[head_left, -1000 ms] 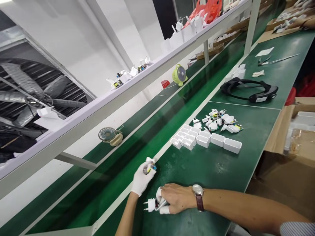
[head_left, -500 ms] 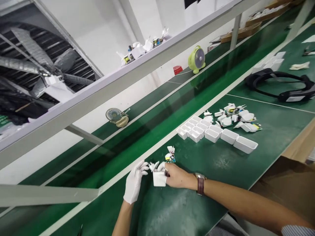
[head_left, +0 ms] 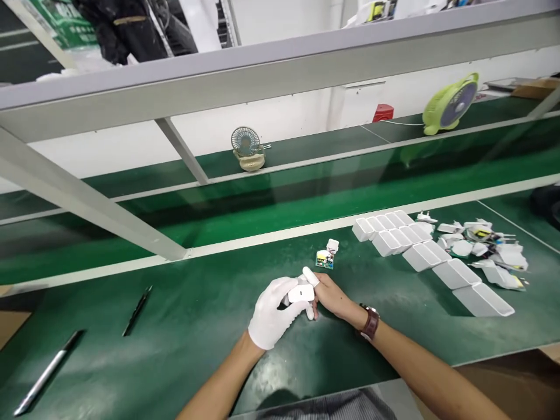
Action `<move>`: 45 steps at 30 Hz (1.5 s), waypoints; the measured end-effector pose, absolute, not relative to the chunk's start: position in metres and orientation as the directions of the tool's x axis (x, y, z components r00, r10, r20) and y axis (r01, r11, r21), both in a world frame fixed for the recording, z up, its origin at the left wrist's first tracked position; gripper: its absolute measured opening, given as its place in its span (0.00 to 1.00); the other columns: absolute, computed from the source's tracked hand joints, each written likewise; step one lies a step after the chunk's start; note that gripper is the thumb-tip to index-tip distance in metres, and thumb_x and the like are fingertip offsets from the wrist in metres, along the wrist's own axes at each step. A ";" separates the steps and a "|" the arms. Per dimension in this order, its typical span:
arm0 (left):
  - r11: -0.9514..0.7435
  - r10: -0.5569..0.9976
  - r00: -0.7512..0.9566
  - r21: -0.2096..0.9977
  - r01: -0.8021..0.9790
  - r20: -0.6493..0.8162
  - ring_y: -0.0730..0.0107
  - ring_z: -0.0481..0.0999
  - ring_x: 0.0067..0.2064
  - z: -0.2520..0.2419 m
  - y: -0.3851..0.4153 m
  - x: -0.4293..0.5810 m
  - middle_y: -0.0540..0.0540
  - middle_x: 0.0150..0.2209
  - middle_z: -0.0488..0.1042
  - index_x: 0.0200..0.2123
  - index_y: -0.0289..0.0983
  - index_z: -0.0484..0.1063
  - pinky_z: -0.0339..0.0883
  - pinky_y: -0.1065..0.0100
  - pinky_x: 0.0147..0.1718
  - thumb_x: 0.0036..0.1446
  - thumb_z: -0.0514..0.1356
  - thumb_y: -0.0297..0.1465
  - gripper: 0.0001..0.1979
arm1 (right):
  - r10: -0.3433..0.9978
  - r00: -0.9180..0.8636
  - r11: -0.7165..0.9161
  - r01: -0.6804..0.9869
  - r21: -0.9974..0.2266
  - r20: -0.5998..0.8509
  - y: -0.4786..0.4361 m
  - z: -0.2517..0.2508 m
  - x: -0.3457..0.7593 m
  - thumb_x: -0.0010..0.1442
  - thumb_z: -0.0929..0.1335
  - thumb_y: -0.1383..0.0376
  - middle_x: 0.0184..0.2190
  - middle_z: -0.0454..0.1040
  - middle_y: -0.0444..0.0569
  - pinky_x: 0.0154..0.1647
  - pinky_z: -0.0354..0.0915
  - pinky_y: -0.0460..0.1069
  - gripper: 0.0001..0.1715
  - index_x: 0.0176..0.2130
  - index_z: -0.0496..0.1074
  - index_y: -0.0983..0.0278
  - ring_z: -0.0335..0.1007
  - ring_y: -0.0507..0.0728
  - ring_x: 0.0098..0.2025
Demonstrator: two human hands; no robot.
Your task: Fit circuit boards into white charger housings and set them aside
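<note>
Pinched between thumb and fingers of the gloved left hand (head_left: 272, 312), a small white case (head_left: 301, 293) sits just above the green bench (head_left: 192, 332), its face with a dark slot turned toward the viewer. Fingers of the right hand (head_left: 335, 294), white-covered at the tips, close on its other side; a strapped watch (head_left: 370, 322) circles that wrist. Just beyond the hands lies a circuit board (head_left: 324, 259) with a white piece beside it. Farther right stand white open boxes (head_left: 424, 255) in rows, next to a heap of boards and white parts (head_left: 481, 242). Well to the left lie a black pen (head_left: 137, 311) and a silver tool (head_left: 48, 373).
</note>
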State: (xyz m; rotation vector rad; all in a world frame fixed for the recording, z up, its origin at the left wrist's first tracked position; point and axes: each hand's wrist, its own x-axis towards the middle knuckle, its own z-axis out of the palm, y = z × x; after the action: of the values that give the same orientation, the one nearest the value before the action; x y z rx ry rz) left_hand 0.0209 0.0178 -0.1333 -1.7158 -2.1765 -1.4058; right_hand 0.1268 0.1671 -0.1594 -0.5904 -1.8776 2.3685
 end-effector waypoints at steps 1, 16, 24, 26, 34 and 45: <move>-0.009 0.761 -0.393 0.613 0.790 0.516 0.66 0.79 0.40 -0.133 0.017 0.021 0.43 0.45 0.77 0.49 0.40 0.72 0.75 0.67 0.36 0.56 0.68 0.30 0.18 | 0.278 -0.926 -0.239 0.190 -0.952 -0.254 0.167 -0.160 0.127 0.63 0.57 0.34 0.15 0.71 0.43 0.13 0.61 0.45 0.40 0.38 0.70 0.66 0.69 0.54 0.14; -0.006 0.798 -0.356 0.597 0.802 0.487 0.66 0.78 0.43 -0.130 0.017 0.023 0.47 0.45 0.77 0.48 0.43 0.73 0.73 0.67 0.41 0.55 0.68 0.27 0.17 | 0.281 -0.929 -0.177 0.195 -0.965 -0.239 0.167 -0.165 0.130 0.63 0.54 0.34 0.15 0.72 0.44 0.14 0.60 0.45 0.42 0.37 0.72 0.66 0.68 0.54 0.14; 0.043 0.746 -0.427 0.602 0.797 0.512 0.55 0.73 0.57 -0.137 0.020 0.022 0.38 0.57 0.72 0.63 0.40 0.62 0.71 0.54 0.55 0.55 0.69 0.31 0.34 | 0.345 -0.921 -0.303 0.073 -0.950 -0.180 0.168 -0.171 0.126 0.66 0.61 0.42 0.30 0.77 0.47 0.31 0.70 0.50 0.29 0.46 0.71 0.63 0.73 0.54 0.26; 0.015 0.769 -0.379 0.578 0.816 0.516 0.53 0.72 0.58 -0.137 0.021 0.023 0.38 0.58 0.72 0.65 0.41 0.60 0.71 0.52 0.55 0.54 0.70 0.31 0.37 | 0.383 -0.915 -0.232 0.041 -0.972 -0.130 0.168 -0.172 0.127 0.67 0.62 0.44 0.37 0.78 0.48 0.40 0.70 0.51 0.26 0.48 0.72 0.61 0.73 0.55 0.35; 0.021 0.779 -0.367 0.564 0.826 0.508 0.54 0.72 0.55 -0.143 0.018 0.025 0.38 0.56 0.72 0.69 0.44 0.52 0.71 0.52 0.53 0.59 0.67 0.33 0.39 | 0.352 -0.933 -0.034 0.067 -0.997 -0.075 0.167 -0.163 0.134 0.71 0.57 0.47 0.45 0.76 0.49 0.49 0.65 0.52 0.27 0.52 0.72 0.60 0.69 0.57 0.43; 0.056 0.811 -0.428 0.675 0.736 0.399 0.55 0.71 0.55 -0.139 0.015 0.023 0.39 0.54 0.71 0.69 0.47 0.51 0.71 0.52 0.54 0.60 0.65 0.36 0.39 | 0.373 -0.922 -0.018 0.101 -0.995 -0.100 0.165 -0.173 0.135 0.70 0.57 0.45 0.39 0.77 0.49 0.41 0.65 0.51 0.29 0.49 0.73 0.63 0.68 0.56 0.37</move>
State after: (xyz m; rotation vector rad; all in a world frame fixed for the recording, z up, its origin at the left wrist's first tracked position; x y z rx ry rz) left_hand 0.0228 0.0151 -0.1394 -1.7233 -2.3441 -1.4004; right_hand 0.1346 0.1650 -0.1726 -0.5052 -2.0527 2.0501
